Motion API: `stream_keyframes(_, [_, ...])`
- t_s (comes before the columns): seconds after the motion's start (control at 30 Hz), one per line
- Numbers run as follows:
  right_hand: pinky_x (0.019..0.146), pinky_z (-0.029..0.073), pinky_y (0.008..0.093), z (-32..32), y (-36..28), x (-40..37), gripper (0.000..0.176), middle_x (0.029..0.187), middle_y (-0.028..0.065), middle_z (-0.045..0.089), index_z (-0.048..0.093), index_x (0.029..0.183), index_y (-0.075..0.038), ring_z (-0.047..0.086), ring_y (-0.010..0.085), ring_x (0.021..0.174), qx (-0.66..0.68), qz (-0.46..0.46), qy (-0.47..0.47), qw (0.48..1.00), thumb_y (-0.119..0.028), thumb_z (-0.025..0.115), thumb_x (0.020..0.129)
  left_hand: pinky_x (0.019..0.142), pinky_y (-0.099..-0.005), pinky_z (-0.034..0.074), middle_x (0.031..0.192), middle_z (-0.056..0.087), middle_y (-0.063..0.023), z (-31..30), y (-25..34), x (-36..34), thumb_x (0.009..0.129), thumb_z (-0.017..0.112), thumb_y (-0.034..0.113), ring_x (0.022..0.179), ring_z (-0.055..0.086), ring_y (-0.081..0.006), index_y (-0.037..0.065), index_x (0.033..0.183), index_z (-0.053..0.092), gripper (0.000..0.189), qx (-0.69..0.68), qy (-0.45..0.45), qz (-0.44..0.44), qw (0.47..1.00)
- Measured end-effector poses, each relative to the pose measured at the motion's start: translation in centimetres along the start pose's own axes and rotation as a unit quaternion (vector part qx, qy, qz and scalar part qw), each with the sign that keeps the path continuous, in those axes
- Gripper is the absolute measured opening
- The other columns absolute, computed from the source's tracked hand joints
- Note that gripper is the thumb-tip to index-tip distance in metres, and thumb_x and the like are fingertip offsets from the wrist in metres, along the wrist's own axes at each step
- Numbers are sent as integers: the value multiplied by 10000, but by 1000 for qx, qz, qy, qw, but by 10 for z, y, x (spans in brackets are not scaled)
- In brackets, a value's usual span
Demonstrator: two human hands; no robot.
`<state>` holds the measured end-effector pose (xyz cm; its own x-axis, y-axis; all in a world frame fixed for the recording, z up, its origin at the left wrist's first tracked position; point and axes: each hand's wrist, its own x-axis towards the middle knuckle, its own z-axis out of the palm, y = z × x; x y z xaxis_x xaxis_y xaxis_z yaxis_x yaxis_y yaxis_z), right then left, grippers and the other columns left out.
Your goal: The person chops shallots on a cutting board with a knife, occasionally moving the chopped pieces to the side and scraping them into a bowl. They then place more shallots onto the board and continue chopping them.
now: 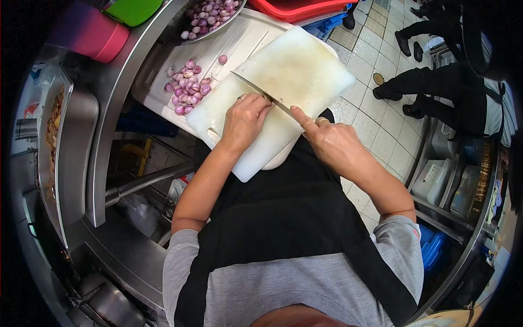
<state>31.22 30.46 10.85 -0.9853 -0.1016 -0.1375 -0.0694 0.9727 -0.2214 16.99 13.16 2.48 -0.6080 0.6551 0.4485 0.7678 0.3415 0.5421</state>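
Small onions [190, 87] beside the board [305, 71], knife [280, 106] in the right hand [338, 140]

Purple-skinned, the onions lie in a loose heap on a pale tray [239, 41], just beside the board's left edge; one sits a little apart from the rest, nearer the far side; more fill a metal bowl [173, 34] above the heap. The white board lies tilted across the tray, its near corner over the black apron [283, 218]. The right hand is closed around the knife's handle, forefinger stretched along the blade; the tip points up and to the left, over the board. The left hand is narrow, fingers bunched together at the blade; they seem to pinch something small, but I cannot tell what, as the fingers cover it. A red basket [305, 11] stands past the far end of the tray; a pink bucket [109, 43] and a green tub [133, 11] are at upper left; people in black trousers [455, 82] stand on the tiled floor [370, 125] to the right, well apart from the board.
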Motion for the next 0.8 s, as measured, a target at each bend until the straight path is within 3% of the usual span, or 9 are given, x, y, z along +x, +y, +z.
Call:
stream_keyframes(0.1, [554,556,434,32,8,13,710,816,197,647,369,1504,-63,676,337,627,21,-8,55,998,-27,555,820,749,-389,534,904,678,-89,1,-1,0,795,717,41,858,653,-289,52,883,696,91,-5,5,2,1000])
stream_keyframes(0.3, [549,554,441,-2,0,0,731,797,198,649,346,1514,-72,679,346,627,15,8,-1,1000,-35,567,818,747,-391,532,902,677,-94,1,-3,-1,793,719,39,858,651,-292,48,877,686,91,1,-4,2,1000])
stream_keyframes(0.43, [551,554,438,33,10,12,727,795,199,653,350,1512,-75,680,344,629,19,-2,48,999,-31,565,819,749,-396,532,893,678,-99,1,-2,0,788,724,39,850,651,-296,46,876,678,99,-10,7,4,1000])
stream_keyframes(0.5, [536,535,464,23,12,11,621,841,197,654,316,1533,-178,658,361,622,31,6,24,999,-194,565,965,749,-397,531,890,678,-101,1,-3,-2,787,726,40,848,651,-298,46,875,677,101,-11,6,3,1000])
stream_keyframes(0.63, [534,535,464,13,6,3,614,832,192,653,334,1525,-179,661,353,629,25,15,5,1000,-189,571,959,751,-398,531,893,679,-104,1,-1,-2,786,724,37,852,651,-304,40,875,673,102,-8,10,1,1000])
stream_keyframes(0.73, [586,539,473,41,9,12,593,848,194,660,372,1506,-172,665,372,676,48,32,45,997,-175,580,952,751,-398,530,885,676,-105,3,-3,-1,786,722,32,851,649,-306,34,869,665,101,-9,20,13,1000])
stream_keyframes(0.8, [665,536,486,42,19,17,576,900,202,678,400,1489,-168,668,396,755,149,25,58,987,-163,588,945,751,-399,529,876,674,-105,2,-4,-1,786,720,29,848,647,-306,32,866,659,101,-7,21,20,1000])
